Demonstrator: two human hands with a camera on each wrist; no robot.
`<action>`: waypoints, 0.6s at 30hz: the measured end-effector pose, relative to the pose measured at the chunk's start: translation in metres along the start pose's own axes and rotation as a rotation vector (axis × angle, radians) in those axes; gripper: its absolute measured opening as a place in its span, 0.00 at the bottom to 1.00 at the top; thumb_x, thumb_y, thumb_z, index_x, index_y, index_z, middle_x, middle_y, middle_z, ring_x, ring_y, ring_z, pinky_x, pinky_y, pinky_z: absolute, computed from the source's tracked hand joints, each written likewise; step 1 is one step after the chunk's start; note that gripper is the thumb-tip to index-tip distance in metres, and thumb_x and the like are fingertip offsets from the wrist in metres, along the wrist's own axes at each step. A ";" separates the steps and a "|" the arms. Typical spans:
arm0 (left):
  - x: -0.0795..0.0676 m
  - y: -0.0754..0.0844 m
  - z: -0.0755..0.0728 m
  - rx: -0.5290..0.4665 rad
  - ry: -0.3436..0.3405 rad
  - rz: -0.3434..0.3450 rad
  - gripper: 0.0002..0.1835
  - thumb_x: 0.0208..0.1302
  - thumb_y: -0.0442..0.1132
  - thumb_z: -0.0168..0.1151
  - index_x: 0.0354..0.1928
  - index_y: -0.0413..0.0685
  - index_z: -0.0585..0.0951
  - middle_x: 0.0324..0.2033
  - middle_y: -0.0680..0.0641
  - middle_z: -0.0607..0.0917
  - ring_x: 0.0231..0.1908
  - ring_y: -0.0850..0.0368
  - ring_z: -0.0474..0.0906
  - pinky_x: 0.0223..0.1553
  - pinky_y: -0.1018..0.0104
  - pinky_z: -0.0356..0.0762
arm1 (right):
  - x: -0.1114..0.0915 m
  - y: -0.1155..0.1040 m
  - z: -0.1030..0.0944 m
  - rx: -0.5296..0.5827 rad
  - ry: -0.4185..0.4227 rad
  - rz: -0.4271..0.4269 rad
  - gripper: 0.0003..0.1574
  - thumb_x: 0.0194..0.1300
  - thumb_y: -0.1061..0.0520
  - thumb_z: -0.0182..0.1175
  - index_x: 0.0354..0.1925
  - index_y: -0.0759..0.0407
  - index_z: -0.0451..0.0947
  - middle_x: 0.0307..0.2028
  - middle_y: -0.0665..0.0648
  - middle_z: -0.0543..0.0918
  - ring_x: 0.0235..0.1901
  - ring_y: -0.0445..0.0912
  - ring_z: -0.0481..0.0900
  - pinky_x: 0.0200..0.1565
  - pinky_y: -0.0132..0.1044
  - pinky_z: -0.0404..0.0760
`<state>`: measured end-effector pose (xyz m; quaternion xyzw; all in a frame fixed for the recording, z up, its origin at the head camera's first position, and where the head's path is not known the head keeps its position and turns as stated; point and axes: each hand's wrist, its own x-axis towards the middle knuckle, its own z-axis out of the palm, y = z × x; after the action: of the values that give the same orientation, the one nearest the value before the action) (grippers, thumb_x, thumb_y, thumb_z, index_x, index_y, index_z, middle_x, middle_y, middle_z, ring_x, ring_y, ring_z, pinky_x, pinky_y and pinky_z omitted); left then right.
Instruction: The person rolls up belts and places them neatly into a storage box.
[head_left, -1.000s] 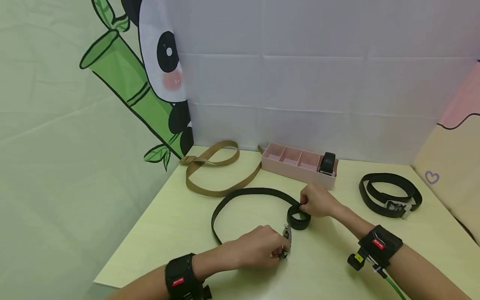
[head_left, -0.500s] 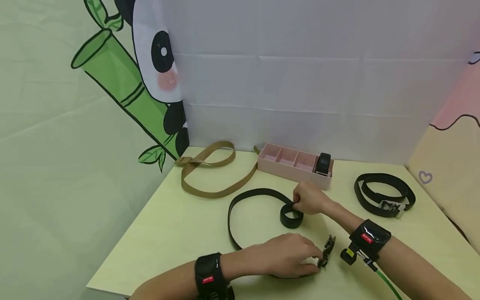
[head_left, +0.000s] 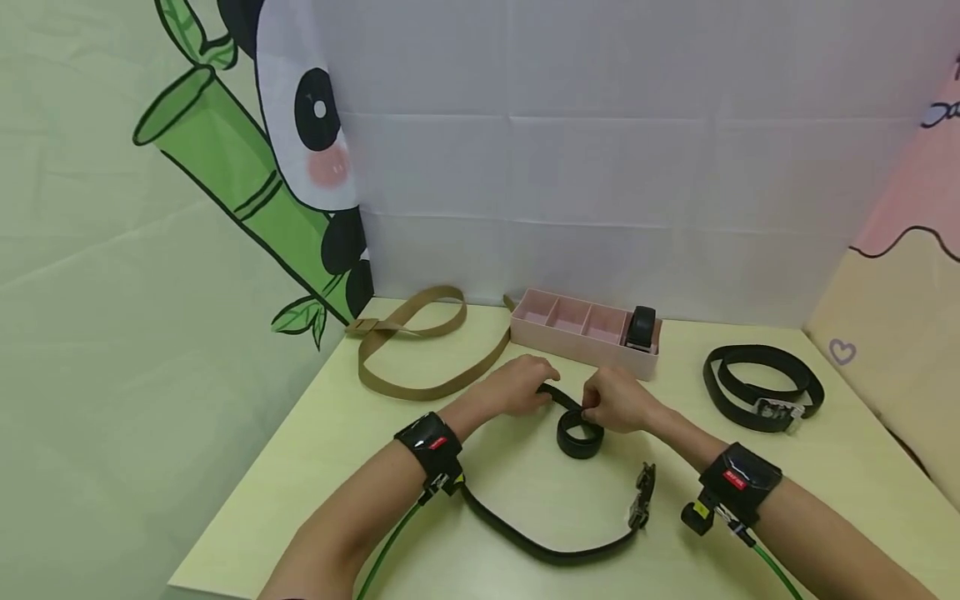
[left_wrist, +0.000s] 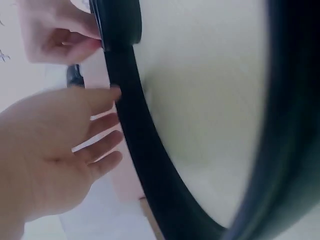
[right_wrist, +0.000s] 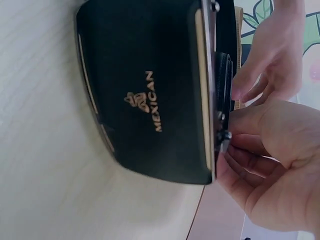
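A black belt (head_left: 540, 550) stands on edge on the table, its far end wound into a small coil (head_left: 580, 437). My right hand (head_left: 622, 402) pinches the strap at the coil's far side. Beside it, my left hand (head_left: 513, 387) is at the unwound strap (left_wrist: 137, 115), fingers and thumb extended and close to its outer side; whether they all touch is unclear. The belt's metal buckle (head_left: 642, 497) lies toward the front right, apart from both hands. Close up in the right wrist view, the buckle plate (right_wrist: 145, 100) reads "MEXICAN".
Behind the hands stands a pink divided box (head_left: 577, 343) with a rolled black belt (head_left: 641, 327) in its right compartment. A tan webbing belt (head_left: 420, 392) lies loosely looped at the back left. Another black belt (head_left: 765, 423) lies coiled at the right. A cloth backdrop (head_left: 600, 167) closes the rear.
My left hand has let go of the buckle end, after carrying it rightward, and has moved back and left to the strap by the coil. My right hand keeps its pinch there.
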<state>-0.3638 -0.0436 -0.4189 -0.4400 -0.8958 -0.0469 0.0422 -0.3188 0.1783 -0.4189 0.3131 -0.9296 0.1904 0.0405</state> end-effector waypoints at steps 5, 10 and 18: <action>0.002 -0.013 0.001 0.008 -0.030 -0.036 0.08 0.66 0.32 0.69 0.43 0.49 0.93 0.41 0.54 0.91 0.40 0.63 0.81 0.43 0.68 0.80 | -0.001 0.000 0.000 0.003 -0.011 0.009 0.09 0.54 0.65 0.74 0.21 0.56 0.86 0.18 0.45 0.82 0.19 0.38 0.74 0.24 0.34 0.75; -0.011 -0.015 -0.006 -0.020 -0.057 -0.016 0.06 0.66 0.34 0.70 0.37 0.51 0.94 0.37 0.55 0.92 0.36 0.64 0.84 0.39 0.71 0.82 | 0.001 -0.002 -0.007 -0.029 -0.047 0.006 0.09 0.55 0.64 0.75 0.22 0.55 0.86 0.20 0.47 0.83 0.20 0.39 0.76 0.26 0.35 0.77; -0.034 0.005 -0.018 -0.151 -0.153 0.063 0.07 0.64 0.38 0.72 0.29 0.49 0.94 0.23 0.57 0.89 0.21 0.71 0.79 0.29 0.77 0.79 | 0.008 -0.001 -0.009 -0.060 -0.073 -0.005 0.09 0.55 0.64 0.75 0.22 0.55 0.86 0.20 0.47 0.83 0.22 0.40 0.76 0.27 0.36 0.78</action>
<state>-0.3381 -0.0695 -0.4052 -0.4721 -0.8761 -0.0790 -0.0580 -0.3252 0.1767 -0.4088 0.3209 -0.9349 0.1509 0.0167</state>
